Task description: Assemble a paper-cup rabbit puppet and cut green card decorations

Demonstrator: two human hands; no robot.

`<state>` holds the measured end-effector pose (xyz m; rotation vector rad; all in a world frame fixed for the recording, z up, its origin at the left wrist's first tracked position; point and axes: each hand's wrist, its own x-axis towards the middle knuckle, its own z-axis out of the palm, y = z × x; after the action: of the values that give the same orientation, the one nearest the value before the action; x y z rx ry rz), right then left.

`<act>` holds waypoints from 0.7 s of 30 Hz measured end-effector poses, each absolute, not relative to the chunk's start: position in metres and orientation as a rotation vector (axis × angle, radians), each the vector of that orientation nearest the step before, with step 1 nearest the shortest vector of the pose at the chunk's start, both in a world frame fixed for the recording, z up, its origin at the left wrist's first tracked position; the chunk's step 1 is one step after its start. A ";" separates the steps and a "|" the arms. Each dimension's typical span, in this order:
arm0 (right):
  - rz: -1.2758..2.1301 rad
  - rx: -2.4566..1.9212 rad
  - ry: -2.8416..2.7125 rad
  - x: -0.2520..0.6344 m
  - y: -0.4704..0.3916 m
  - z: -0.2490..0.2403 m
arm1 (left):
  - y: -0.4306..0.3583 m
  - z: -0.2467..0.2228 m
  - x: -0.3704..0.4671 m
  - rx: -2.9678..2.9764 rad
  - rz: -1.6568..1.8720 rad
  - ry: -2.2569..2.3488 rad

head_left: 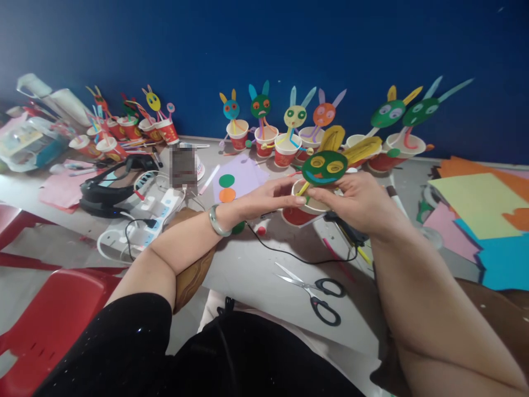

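Note:
In front of me is a red-and-white paper cup (295,215), its mouth facing up toward me. My left hand (273,199) grips its left side, with the thumb along the rim. A paper rabbit figure (324,167) with a dark green face, yellow eyes, a blue mouth and long yellow ears rises over the cup. My right hand (359,201) is closed at the figure's base, thumb over the cup's mouth and the other fingers partly hidden behind the face. A yellow strip (303,188) runs down from the face into the cup.
Black-handled scissors (308,288) lie partly spread near the table's front edge. Several finished cup figures (296,117) line the blue wall. Coloured paper (467,207) is stacked at right. A power strip (159,220) and black headset (107,190) sit left; a black cable (289,258) crosses the table.

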<state>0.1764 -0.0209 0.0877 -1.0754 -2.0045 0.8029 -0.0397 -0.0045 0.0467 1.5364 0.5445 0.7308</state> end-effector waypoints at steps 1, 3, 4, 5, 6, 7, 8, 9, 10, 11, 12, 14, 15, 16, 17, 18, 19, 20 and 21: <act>0.810 -1.076 -1.992 0.176 -0.020 0.085 | -0.005 0.045 -0.039 1.536 0.747 0.562; 0.842 -1.066 -1.971 0.174 -0.020 0.082 | -0.005 0.041 -0.037 1.538 0.774 0.605; 0.859 -1.061 -1.960 0.172 -0.020 0.081 | -0.006 0.040 -0.037 1.545 0.781 0.634; 0.871 -1.058 -1.945 0.171 -0.020 0.080 | -0.006 0.038 -0.037 1.562 0.790 0.675; 0.877 -1.060 -1.925 0.170 -0.020 0.079 | -0.006 0.036 -0.037 1.591 0.784 0.725; 0.874 -1.064 -1.897 0.169 -0.020 0.078 | -0.006 0.034 -0.037 1.614 0.785 0.767; 0.867 -1.073 -1.868 0.168 -0.020 0.077 | -0.005 0.032 -0.038 1.630 0.790 0.800; 0.859 -1.084 -1.841 0.167 -0.020 0.075 | -0.004 0.030 -0.038 1.624 0.820 0.806; 0.851 -1.096 -1.817 0.167 -0.020 0.073 | -0.003 0.029 -0.038 1.600 0.869 0.801; 0.841 -1.108 -1.796 0.166 -0.019 0.072 | -0.002 0.028 -0.038 1.567 0.926 0.795; 0.832 -1.120 -1.780 0.165 -0.019 0.070 | -0.001 0.027 -0.038 1.542 0.971 0.792; 0.817 -1.142 -1.753 0.163 -0.019 0.066 | 0.001 0.028 -0.039 1.520 1.025 0.788; 0.813 -1.148 -1.741 0.162 -0.019 0.065 | 0.002 0.029 -0.039 1.522 1.029 0.784; 0.813 -1.151 -1.730 0.162 -0.019 0.064 | 0.002 0.031 -0.040 1.525 1.025 0.774; 0.815 -1.150 -1.722 0.161 -0.019 0.063 | 0.003 0.032 -0.041 1.529 1.013 0.761; 0.818 -1.145 -1.717 0.161 -0.019 0.063 | 0.003 0.034 -0.042 1.536 0.997 0.747; 0.823 -1.138 -1.714 0.160 -0.019 0.062 | 0.003 0.036 -0.043 1.549 0.981 0.736; 0.826 -1.134 -1.715 0.160 -0.018 0.062 | 0.004 0.037 -0.044 1.568 0.967 0.730; 0.830 -1.133 -1.718 0.161 -0.018 0.061 | 0.004 0.038 -0.045 1.593 0.956 0.732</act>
<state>0.1608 -0.0177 0.0610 -1.1328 -1.7182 0.8298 -0.0447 0.0038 0.0382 1.5933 0.7321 0.9558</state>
